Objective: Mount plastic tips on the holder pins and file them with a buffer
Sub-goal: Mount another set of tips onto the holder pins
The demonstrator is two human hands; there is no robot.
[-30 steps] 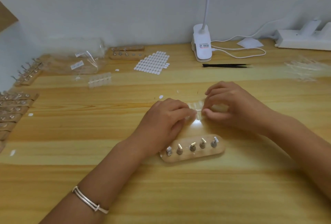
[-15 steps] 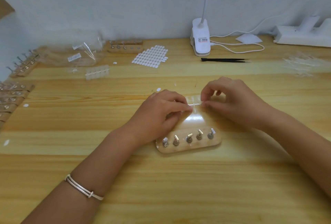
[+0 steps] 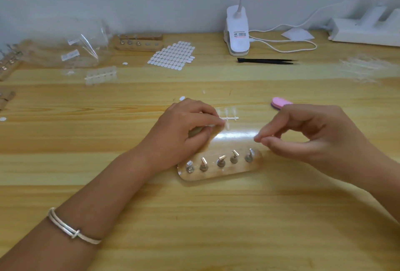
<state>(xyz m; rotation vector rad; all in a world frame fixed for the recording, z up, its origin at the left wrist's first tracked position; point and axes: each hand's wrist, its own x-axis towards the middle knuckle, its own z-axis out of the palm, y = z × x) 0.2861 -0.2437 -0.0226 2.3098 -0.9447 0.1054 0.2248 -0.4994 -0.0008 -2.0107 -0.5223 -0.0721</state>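
L hand (image 3: 190, 134) sits just behind the left end of the holder (image 3: 216, 175), forearm low over the table (image 3: 194, 216). Thumb + forefinger pinch one end of the tip strip (image 3: 229, 118), other fingers curled under. Strip is a thin clear runner w/ a few clear plastic tips branching off it. It's held level, free end pointing right toward the other hand, prob. so tips can be plucked off one at a time.

Holder is a wooden block lying close in front of both hands, long side to the person. Its five pins (image 3: 221, 161) stand in a row, heads tilted, all bare as far as I can see. Nothing mounted yet, so task looks barely begun.

R hand (image 3: 313, 138) hovers near the holder's right end, close to the last pin. Thumb + index tip are pressed together, remaining fingers arched loosely. Looks like a pinch on a freed tip, but clear plastic that small doesn't show, so can't tell if anything's btwn them.

Buffer (image 3: 280, 102), pink, lies on the table just behind R hand, untouched and within easy reach for filing later.
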